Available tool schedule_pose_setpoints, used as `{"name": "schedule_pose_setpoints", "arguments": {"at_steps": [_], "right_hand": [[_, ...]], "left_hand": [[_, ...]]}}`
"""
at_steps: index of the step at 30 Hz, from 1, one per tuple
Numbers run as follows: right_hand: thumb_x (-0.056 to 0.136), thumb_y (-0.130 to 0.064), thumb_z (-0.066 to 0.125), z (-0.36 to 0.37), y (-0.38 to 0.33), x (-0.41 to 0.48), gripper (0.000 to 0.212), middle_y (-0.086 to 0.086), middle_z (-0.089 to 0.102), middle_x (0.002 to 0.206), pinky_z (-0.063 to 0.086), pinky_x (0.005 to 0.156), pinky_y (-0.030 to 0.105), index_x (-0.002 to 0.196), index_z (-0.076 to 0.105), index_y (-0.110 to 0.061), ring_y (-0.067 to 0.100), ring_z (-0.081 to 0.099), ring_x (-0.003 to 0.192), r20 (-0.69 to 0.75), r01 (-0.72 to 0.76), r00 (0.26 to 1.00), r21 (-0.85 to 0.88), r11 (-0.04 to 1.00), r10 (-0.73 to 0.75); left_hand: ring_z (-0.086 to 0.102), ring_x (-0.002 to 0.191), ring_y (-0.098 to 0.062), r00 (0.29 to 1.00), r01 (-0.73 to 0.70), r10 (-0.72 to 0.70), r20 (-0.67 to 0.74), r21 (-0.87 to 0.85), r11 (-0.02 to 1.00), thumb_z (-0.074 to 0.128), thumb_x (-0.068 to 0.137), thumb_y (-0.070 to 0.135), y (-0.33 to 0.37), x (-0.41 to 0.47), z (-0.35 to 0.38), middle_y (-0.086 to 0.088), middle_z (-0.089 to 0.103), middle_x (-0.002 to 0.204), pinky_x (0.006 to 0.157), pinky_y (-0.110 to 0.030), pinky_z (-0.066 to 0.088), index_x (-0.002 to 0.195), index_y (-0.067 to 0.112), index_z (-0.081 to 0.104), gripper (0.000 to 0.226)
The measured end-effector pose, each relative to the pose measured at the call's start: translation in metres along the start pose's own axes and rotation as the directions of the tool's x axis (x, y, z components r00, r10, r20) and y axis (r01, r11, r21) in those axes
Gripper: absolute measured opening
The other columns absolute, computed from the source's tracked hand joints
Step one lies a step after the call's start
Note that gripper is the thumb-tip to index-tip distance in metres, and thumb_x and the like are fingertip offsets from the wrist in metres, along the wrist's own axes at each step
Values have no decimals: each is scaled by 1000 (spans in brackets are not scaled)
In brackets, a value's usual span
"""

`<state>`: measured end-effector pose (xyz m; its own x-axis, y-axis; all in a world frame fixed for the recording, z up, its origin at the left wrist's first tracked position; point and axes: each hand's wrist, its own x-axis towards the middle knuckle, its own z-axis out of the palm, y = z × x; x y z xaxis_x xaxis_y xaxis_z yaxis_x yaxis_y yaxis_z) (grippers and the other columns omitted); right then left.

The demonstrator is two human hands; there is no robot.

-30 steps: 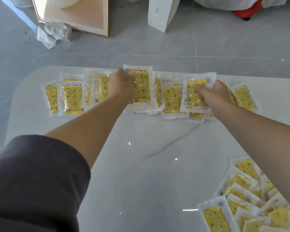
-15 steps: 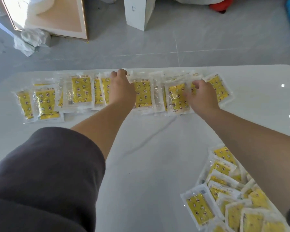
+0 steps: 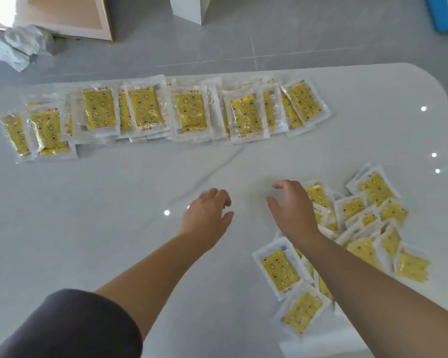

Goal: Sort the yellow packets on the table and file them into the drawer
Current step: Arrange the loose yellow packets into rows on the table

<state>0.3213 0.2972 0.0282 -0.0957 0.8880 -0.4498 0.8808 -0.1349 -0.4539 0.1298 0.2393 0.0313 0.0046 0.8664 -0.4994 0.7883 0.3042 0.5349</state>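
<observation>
Yellow packets: a sorted overlapping row [image 3: 166, 115] lies along the counter's [image 3: 114, 202] far edge; a loose heap [image 3: 352, 228] remains unsorted nearer the person, at the right. No drawer is visible; filing appears not yet begun. Left hand [image 3: 207, 218] and right hand [image 3: 292, 210] hover empty, fingers spread, beside the heap.

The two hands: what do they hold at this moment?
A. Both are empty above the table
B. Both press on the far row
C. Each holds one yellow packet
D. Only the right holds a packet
A: the left hand and right hand are open above bare table, nothing in them.
</observation>
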Motion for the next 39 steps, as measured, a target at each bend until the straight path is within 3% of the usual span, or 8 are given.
{"name": "schedule_pose_setpoints", "arguments": {"at_steps": [5,10,18,22,26,30,33,39], "right_hand": [[94,-22,58,-8,56,-30,24,2,63,113,48,93,44,115,61,-11,21,59,109,66,-16,998,10,1000,15],[94,-20,59,-20,94,-43,32,-3,58,125,50,96,41,126,56,-16,15,55,117,139,55,988,87,995,-66],[97,-13,52,-40,120,-31,32,1,57,124,47,92,31,129,54,-15,20,54,115,294,166,946,-72,984,-138],[99,-17,48,-32,117,-19,14,-2,57,83,42,61,30,86,52,-17,22,56,79,283,174,951,-163,971,-123],[101,-23,46,-34,118,-16,13,-6,53,74,42,61,31,89,48,-21,20,54,73,354,185,926,-113,976,-135],[101,-26,49,-50,117,-12,12,-8,54,74,41,61,28,94,53,-17,10,50,65,320,110,935,141,984,-150],[99,-28,54,-65,112,-5,11,-6,63,79,41,61,22,96,57,-18,8,59,67,363,46,919,287,957,-153],[89,-34,69,-83,101,13,12,-2,74,89,55,75,27,99,70,-29,12,69,80,392,-89,916,414,906,-89]], "left_hand": [[48,116,-19,966,-81,33,256,178,981,58,90,48,38,-27,70,3,47,127,96,-33,41,132,23,43,52],[47,112,-17,984,129,-149,101,184,974,64,82,54,76,-31,120,5,47,120,94,-31,39,126,25,45,56],[55,85,-17,944,330,-324,-61,188,925,55,95,39,95,-31,144,7,52,87,84,-29,35,92,21,52,18],[53,65,-24,924,379,-379,-43,-11,925,51,98,31,94,-31,138,2,54,68,65,-31,36,90,16,44,19],[60,70,-18,917,375,-398,-23,-287,881,56,96,26,87,-37,133,1,64,76,61,-32,48,90,18,57,10],[57,67,1,942,257,-328,-73,-473,843,60,94,19,93,-34,121,4,65,78,59,-7,41,86,15,65,10],[58,89,2,950,123,-255,-181,-533,837,61,93,14,105,-24,106,9,65,102,73,0,39,87,15,62,6],[59,71,-10,979,159,-201,-17,-550,820,63,91,22,123,3,79,2,67,80,66,-21,46,81,18,63,11]]}}
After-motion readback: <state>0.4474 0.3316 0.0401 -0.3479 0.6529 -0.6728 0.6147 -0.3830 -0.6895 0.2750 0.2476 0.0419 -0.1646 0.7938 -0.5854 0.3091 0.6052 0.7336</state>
